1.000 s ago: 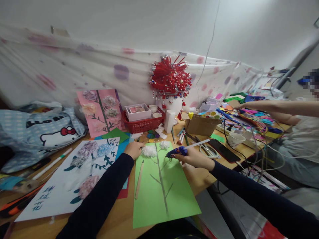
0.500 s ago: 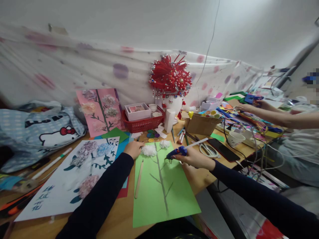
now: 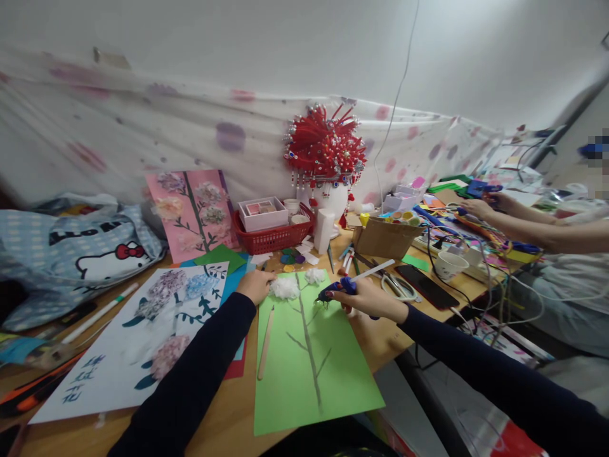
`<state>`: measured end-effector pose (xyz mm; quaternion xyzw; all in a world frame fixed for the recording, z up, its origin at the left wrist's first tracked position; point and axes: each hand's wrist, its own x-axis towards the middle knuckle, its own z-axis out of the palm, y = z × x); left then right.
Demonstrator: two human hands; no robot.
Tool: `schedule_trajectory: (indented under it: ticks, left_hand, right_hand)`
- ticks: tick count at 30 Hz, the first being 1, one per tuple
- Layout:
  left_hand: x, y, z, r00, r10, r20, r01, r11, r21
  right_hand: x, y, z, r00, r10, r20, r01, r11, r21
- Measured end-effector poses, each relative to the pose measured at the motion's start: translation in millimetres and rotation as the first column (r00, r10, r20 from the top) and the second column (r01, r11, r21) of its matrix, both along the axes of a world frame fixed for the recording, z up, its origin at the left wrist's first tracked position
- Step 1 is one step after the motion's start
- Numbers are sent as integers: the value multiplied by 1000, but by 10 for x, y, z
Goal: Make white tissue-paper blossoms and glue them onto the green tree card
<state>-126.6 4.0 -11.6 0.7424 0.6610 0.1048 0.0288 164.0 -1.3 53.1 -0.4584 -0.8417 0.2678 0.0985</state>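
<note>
The right hand (image 3: 375, 297) is wrapped around a blue glue gun (image 3: 343, 287), its nozzle pointing down over the right side of the green sheet (image 3: 285, 400). The left hand (image 3: 255, 285) rests at the sheet's far left corner, fingers bent; I can't tell how far they open underneath. Just beside those fingers, on the sheet, sits a white puff (image 3: 284, 287), and a smaller puff (image 3: 314, 276) lies across the drawn stem (image 3: 310, 355) from it. A wooden stick (image 3: 265, 346) lies along the sheet's left edge.

Left of the sheet is a white picture (image 3: 109, 362); beyond it, a red basket (image 3: 271, 241) and a red headdress (image 3: 328, 149). Scissors (image 3: 399, 289) and a phone (image 3: 427, 287) lie to its right, and farther right another person's hand (image 3: 478, 208) reaches over clutter.

The left sleeve (image 3: 190, 374) covers part of the white picture. The right hand hides the gun's handle, and whether the nozzle touches the sheet is hard to make out.
</note>
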Motion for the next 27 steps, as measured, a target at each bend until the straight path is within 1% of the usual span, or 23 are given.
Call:
schedule_trajectory:
  ticks: [6,11,16,19,24,27]
  left_hand:
    - [-1,-6,11,1000,-2,-3,2,1000,-2]
    - [0,-7,12,1000,2,-19,-2,1000,-5]
    - [-12,7,-17,1000,2,-3,-2,1000,1]
    - [-17,11,-29,1000,2,10,-2,1000,3]
    - [-25,15,-43,999,-6,33,6,1000,10]
    - [-28,13,-42,999,-6,44,5,1000,11]
  right_hand:
    - [14,44,23,999,-44,-4,44,999,4]
    - [-2,18,67,1000,-19,9,19,1000,0]
    - [6,33,110,999,-24,29,23,1000,11]
    - [30,49,115,1000,-22,8,22,1000,6]
    - [28,32,116,999,-29,31,30,999,-31]
    - [32,33,129,999,-32,18,32,999,-21]
